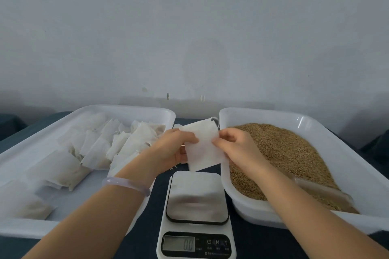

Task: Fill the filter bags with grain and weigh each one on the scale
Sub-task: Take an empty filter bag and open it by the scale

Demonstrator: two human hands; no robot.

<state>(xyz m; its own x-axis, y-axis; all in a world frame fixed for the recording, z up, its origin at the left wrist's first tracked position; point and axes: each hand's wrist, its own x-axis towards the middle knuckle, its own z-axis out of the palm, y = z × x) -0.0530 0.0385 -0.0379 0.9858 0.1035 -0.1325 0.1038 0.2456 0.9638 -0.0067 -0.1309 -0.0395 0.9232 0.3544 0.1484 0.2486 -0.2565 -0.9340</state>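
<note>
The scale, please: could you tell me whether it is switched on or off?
On. The scale shows digits reading 0.0 on its display, and nothing lies on its platform.

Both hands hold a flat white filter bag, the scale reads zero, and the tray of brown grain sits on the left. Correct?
No. The head view shows the white plastic tray of brown grain on the right, not the left. The rest holds.

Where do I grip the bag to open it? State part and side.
Probably the far end of the bag, where the drawstring marks the mouth. Pinch one layer from the left, one from the right; it is flat and empty.
</note>
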